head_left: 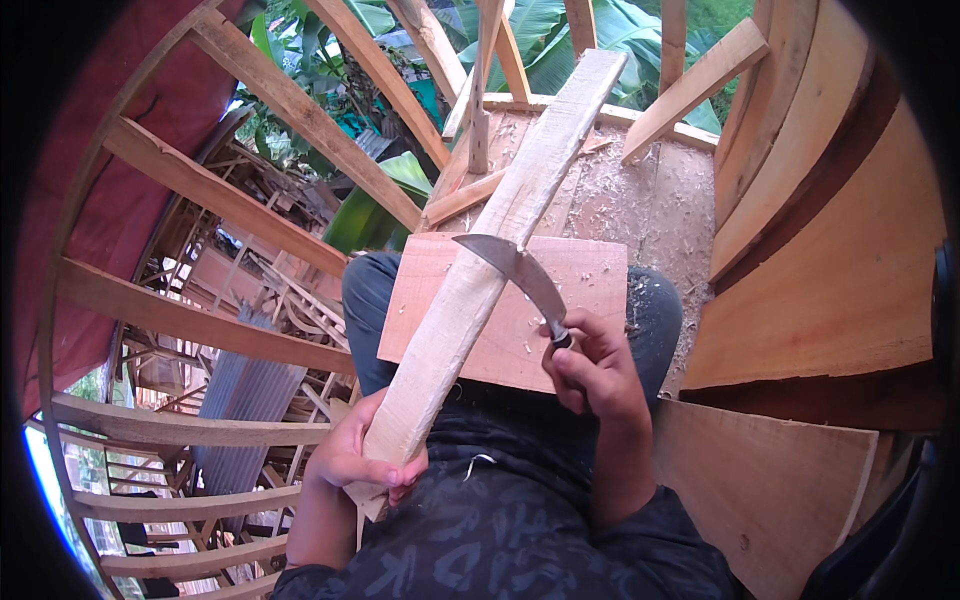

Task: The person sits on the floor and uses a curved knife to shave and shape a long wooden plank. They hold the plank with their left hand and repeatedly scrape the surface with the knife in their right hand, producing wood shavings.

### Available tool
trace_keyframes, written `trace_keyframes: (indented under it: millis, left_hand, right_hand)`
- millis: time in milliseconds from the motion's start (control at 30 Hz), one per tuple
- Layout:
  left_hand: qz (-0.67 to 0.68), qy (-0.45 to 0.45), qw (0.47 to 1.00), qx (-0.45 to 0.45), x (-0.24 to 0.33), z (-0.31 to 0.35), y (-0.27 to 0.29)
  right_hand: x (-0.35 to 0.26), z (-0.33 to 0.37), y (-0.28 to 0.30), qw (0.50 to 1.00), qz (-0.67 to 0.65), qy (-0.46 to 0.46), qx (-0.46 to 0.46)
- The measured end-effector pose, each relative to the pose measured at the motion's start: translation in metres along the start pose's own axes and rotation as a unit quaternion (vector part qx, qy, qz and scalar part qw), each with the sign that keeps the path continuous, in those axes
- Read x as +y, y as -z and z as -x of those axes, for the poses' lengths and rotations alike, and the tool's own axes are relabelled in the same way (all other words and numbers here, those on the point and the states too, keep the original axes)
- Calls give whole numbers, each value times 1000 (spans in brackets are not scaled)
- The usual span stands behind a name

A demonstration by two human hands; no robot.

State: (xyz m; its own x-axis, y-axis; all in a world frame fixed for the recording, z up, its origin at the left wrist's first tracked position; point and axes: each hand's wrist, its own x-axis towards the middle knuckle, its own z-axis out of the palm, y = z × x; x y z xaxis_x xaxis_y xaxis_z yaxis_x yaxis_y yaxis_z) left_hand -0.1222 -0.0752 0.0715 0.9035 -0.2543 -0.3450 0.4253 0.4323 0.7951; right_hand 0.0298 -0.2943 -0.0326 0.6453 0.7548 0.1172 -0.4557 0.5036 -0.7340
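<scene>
Steadying the plank across the board, the left hand clasps its near end, while the right hand grips the knife at the board's near right corner, seemingly for shaving, blade contact unclear, the next stroke calling for firm bracing.

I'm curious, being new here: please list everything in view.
board: one, pinkish, centre
plank: one, pale, over board
knife: one, grey, curved, over plank
floor: one, brown, upper centre
shavings: many, pale, on floor
slats: many, brown, left, top
panels: several, orange-brown, right
leaves: many, green, top
sheet: one, red, far left
corrugated sheet: one, grey, left
trousers: one pair, blue, under board
shirt: one, black, bottom
left hand: one, gripping plank's near end
right hand: one, holding knife
</scene>
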Motion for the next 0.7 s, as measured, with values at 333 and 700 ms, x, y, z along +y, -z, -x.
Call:
trace_keyframes:
  millis: [333, 700]
  left_hand:
    - [-9, 22, 999, 27, -1, -2, 2]
    - [10, 34, 999, 30, -1, -3, 5]
  right_hand:
    - [-2, 1, -18, 998, -25, -38, 37]
    - [2, -5, -12, 996, 38, -35, 66]
